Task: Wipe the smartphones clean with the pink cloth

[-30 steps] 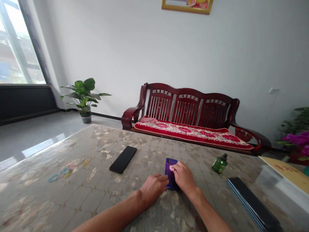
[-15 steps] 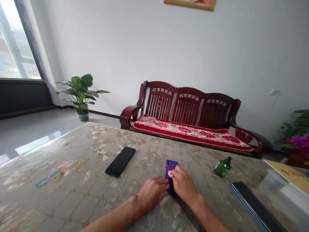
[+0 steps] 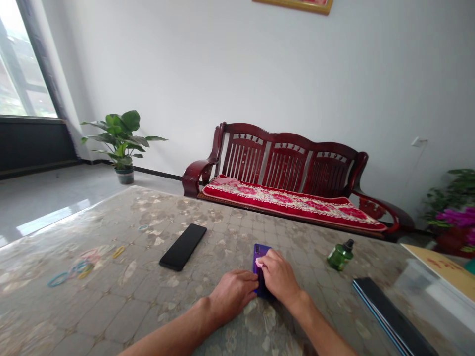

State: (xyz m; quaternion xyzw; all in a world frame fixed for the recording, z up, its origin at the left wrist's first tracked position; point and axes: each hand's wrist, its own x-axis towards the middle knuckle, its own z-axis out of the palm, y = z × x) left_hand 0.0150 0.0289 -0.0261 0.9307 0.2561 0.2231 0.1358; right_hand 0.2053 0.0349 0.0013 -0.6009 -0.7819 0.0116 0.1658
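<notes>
A purple-blue phone [image 3: 263, 248] lies back side up on the patterned tablecloth, its camera strip at the far left corner. My left hand [image 3: 233, 294] grips its left edge near the lower end, fingers pressed together. Pinched in my right hand [image 3: 281, 278] is a small whitish-pink piece of tissue [image 3: 259, 262], pressed against the phone's back. That hand covers much of the phone's right side. To the left, apart from both hands, lies a black phone [image 3: 183, 246]. A green bottle [image 3: 340, 255] with a black top stands to the right.
Coloured hair ties [image 3: 76, 269] are scattered at the left of the table [image 3: 111, 306]. At the right are a dark flat stack [image 3: 389, 314] and a clear plastic box [image 3: 419, 279] with a yellowish sheet on it. A wooden bench [image 3: 285, 160] stands beyond the table.
My right hand and the tissue have moved very slightly up along the phone's back. My left hand keeps its hold. The whole view has shifted a little.
</notes>
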